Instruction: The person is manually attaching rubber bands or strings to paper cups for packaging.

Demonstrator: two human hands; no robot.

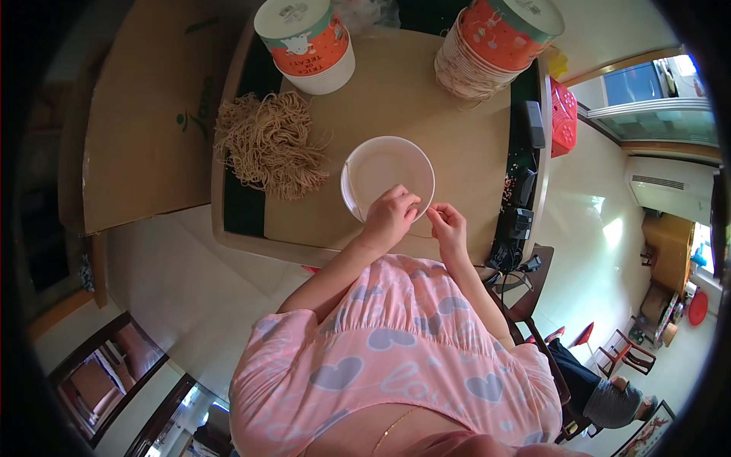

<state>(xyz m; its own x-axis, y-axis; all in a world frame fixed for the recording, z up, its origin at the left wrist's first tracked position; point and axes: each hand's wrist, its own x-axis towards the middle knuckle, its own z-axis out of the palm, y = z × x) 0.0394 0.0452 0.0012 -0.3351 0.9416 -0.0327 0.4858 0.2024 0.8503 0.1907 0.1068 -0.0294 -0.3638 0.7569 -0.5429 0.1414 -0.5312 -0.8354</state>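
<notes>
A white paper bucket stands on the table before me, its open mouth facing up. A thin tan cord runs down inside it from the left rim. My left hand reaches over the near rim, fingers curled and pinched just inside the right side; what they hold is hidden. Close by, outside the rim, my right hand pinches thumb and forefinger together on a thin bit of cord. A loose heap of tan cords lies left of the bucket.
Upside-down stacked orange, green and white buckets stand at the far left of the table, and another stack with cords hanging round it at the far right. Black adapters and cables lie along the right edge. A large cardboard box stands left.
</notes>
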